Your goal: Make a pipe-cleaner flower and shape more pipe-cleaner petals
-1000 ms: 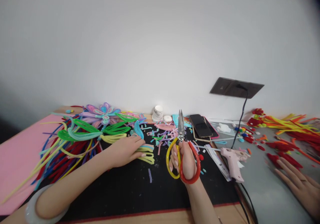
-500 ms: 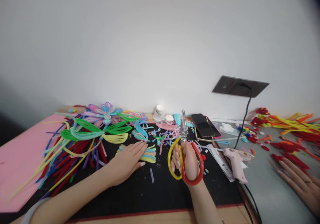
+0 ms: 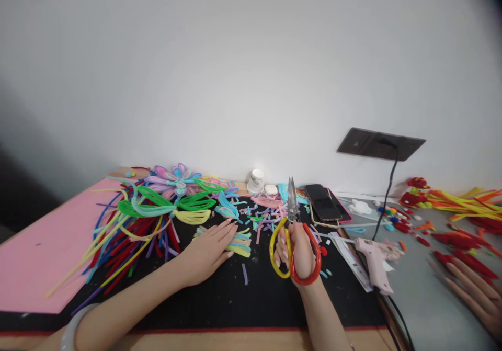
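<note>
My left hand (image 3: 214, 250) lies flat, fingers stretched out, on a bundle of short pastel pipe cleaners (image 3: 240, 244) in yellow, blue and pink. Its palm hides part of the bundle. My right hand (image 3: 301, 249) grips scissors (image 3: 291, 207) with one yellow and one red handle loop. Their blades point away from me, nearly together. A single purple pipe cleaner piece (image 3: 244, 274) lies between my hands. Behind them are many cut pipe cleaner snippets (image 3: 266, 217) and a blue looped petal (image 3: 227, 206) of pipe cleaner.
Left, a pipe cleaner flower (image 3: 178, 178) and green leaves (image 3: 196, 201) rest over long loose pipe cleaners (image 3: 129, 257). Phones (image 3: 323, 203) and a paper cup (image 3: 256, 180) stand near the wall. Right are a glue gun (image 3: 375, 264), its cord, red pieces and another person's hand (image 3: 472, 293).
The camera view has shifted slightly, so the table sits a little lower and farther right. My left hand stays on the bundle; the scissors' handle loops look slightly closer together.
</note>
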The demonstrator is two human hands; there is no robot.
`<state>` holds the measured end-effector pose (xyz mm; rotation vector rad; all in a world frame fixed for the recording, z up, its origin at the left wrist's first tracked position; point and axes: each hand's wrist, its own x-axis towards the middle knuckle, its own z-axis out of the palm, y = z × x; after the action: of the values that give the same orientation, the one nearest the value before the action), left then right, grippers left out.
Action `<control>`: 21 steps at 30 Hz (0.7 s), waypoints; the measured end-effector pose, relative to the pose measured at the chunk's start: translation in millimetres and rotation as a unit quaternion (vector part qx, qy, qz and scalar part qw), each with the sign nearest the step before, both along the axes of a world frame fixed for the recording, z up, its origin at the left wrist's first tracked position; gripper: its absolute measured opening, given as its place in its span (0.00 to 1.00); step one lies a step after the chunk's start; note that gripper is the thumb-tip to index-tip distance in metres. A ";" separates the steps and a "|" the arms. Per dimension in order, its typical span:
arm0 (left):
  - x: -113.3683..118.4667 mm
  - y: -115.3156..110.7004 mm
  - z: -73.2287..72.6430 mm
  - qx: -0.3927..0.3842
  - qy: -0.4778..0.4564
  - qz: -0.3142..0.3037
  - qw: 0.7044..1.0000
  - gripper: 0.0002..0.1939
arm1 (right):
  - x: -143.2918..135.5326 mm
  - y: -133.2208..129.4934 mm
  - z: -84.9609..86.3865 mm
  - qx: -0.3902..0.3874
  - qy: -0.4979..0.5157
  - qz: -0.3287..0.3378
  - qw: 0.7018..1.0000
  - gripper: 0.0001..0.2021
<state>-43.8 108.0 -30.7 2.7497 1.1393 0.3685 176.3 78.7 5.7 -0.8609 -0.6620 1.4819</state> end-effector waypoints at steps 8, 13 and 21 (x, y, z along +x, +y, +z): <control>-20.3 -0.9 58.3 -0.057 -0.085 0.022 0.994 0.17 | 2.5 -0.6 0.0 0.009 -0.004 -0.002 1.000 0.20; -80.2 25.5 97.8 0.030 -0.132 0.204 0.970 0.19 | 10.5 -0.4 -0.5 -0.009 -0.018 0.002 1.000 0.20; -216.3 110.3 74.0 -0.204 -0.016 0.328 0.922 0.11 | 15.7 -0.6 12.6 -0.036 -0.056 0.061 0.996 0.16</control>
<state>-260.1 218.2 43.2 1.9451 1.8655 0.2036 192.1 78.1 18.3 -0.9784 -0.7597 1.5828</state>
